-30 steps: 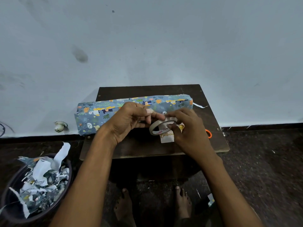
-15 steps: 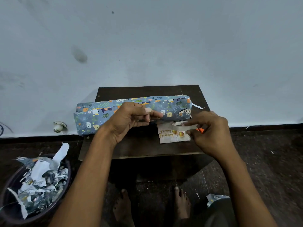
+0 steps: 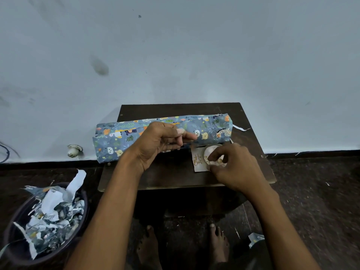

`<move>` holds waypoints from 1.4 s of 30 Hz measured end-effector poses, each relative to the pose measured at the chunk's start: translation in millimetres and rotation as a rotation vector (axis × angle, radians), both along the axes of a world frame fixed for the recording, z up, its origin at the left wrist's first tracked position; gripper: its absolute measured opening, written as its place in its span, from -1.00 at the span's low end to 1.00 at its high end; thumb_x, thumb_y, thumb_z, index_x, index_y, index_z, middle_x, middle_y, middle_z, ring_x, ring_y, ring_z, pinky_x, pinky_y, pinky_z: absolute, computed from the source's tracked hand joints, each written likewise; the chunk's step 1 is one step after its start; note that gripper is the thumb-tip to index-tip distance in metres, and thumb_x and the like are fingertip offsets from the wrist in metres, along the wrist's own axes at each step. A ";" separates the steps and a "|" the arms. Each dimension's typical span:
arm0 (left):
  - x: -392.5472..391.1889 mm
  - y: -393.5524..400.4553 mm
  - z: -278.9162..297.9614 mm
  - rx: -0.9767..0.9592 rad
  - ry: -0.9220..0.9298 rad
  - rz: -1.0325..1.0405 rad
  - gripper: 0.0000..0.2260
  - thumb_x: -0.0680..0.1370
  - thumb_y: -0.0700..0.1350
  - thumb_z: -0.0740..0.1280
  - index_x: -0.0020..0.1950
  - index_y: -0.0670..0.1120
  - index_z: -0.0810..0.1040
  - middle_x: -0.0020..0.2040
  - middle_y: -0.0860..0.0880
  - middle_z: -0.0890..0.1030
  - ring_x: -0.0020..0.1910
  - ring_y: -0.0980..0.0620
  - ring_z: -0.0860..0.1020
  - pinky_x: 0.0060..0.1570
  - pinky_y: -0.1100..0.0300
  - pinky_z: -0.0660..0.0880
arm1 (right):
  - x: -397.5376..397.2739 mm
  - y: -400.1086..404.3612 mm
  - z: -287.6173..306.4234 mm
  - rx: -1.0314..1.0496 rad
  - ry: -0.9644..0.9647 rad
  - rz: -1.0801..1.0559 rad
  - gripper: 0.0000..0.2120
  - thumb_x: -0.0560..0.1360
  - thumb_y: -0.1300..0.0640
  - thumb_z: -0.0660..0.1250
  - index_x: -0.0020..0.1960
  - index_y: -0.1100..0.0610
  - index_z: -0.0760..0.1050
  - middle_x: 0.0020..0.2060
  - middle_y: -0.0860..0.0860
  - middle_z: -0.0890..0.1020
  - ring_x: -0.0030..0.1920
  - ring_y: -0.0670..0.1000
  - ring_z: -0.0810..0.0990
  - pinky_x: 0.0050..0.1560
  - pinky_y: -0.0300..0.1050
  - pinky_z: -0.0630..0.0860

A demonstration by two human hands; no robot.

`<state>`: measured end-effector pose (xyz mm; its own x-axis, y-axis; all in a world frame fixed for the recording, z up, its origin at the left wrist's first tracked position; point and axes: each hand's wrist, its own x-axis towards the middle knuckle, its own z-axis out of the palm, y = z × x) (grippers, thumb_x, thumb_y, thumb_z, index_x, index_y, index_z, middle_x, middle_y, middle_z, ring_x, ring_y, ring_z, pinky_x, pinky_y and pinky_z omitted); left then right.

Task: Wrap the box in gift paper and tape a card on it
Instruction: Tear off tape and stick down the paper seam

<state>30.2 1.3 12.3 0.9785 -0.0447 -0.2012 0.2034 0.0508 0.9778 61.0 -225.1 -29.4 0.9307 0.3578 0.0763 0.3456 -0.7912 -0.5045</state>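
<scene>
While on card [image 3: 198, 160], tape roll [image 3: 212, 151].

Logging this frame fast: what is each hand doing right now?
Left hand: pinches a small piece of tape above the wrapped box.
Right hand: holds the tape roll on the card.

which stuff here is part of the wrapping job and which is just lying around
Job: wrapped box, birthday card, tape roll held by right hand, left hand.
Lying about: bin of paper scraps, white knob by the wall.
</scene>
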 end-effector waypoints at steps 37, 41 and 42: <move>2.6 23.6 2.6 -0.142 0.060 0.301 -0.87 0.41 -0.18 0.29 -0.32 -0.20 0.52 0.10 -0.20 0.71 0.10 -0.11 0.70 0.28 -0.06 0.54 | 84.8 89.7 19.1 0.231 -0.133 0.240 -0.75 0.42 0.18 0.52 -0.28 0.04 0.45 -0.03 -0.06 0.70 0.04 -0.04 0.64 0.09 0.07 0.58; 4.0 28.4 1.6 -0.142 0.073 0.340 -0.73 0.58 -0.26 0.19 -0.31 -0.20 0.51 0.10 -0.22 0.71 0.09 -0.13 0.70 0.31 -0.10 0.52 | 79.5 95.9 18.0 0.203 -0.152 0.247 -0.70 0.44 0.17 0.51 -0.29 0.00 0.41 -0.10 -0.03 0.69 -0.03 0.02 0.63 0.09 0.10 0.55; 3.6 29.1 2.2 -0.144 0.075 0.346 -0.72 0.59 -0.26 0.19 -0.31 -0.20 0.51 0.09 -0.21 0.71 0.09 -0.13 0.70 0.28 -0.08 0.53 | 77.9 97.5 17.2 0.198 -0.167 0.241 -0.69 0.44 0.16 0.51 -0.30 -0.02 0.39 -0.12 -0.02 0.68 -0.05 0.04 0.62 0.09 0.13 0.54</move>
